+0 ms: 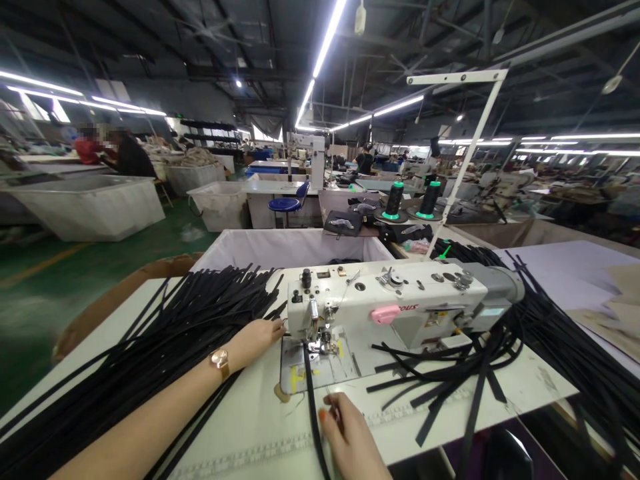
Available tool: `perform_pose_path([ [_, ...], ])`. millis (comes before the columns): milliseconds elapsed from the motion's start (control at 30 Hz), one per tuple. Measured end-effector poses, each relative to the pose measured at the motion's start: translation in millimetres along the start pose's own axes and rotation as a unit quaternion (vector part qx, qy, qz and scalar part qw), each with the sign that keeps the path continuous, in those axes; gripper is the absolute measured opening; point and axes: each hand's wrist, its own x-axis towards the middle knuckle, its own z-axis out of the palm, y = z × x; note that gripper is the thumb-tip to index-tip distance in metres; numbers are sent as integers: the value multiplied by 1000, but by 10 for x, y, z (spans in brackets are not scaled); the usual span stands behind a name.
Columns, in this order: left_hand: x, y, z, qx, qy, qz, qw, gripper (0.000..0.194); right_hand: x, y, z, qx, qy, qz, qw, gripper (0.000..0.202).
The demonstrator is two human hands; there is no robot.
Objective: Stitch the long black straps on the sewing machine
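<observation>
A white sewing machine (360,300) stands on the table, with a long black strap (311,400) running from under its presser foot (316,347) toward me. My left hand (261,339), with a watch on the wrist, reaches to the left side of the machine head. Its fingers are closed at the machine's edge; what they hold, if anything, is hidden. Just right of the strap, my right hand (346,430) is curled, thumb close to the strap. Something small and dark shows between its fingers, too unclear to name.
Black straps (190,333) lie heaped on the left, and more straps (450,380) on the right. A lined bin (290,247) stands behind the machine. Two black thread cones (395,201) stand near a white thread stand (470,153). People sit farther back on the left.
</observation>
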Motion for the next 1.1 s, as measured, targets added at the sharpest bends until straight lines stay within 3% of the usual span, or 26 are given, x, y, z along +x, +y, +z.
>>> perform_pose_path([
  [100,-255,174,56,23,-38,-9,999,26,156,-92,153,146,-57,31,987,24],
  [233,-329,328,70,30,-47,-45,997,27,441,-193,395,337,-95,154,924,18],
  [433,-268,318,22,3,-41,-95,995,29,912,-244,464,405,-165,263,860,21],
  [567,-287,307,36,-13,-43,-111,993,29,1085,-242,500,441,-182,284,831,21],
  [833,-280,327,22,-29,-47,-95,994,29,1146,-198,562,479,-165,264,821,13],
  [1100,-439,406,-13,2,-30,-80,996,24,889,-209,561,496,-125,219,831,21],
])
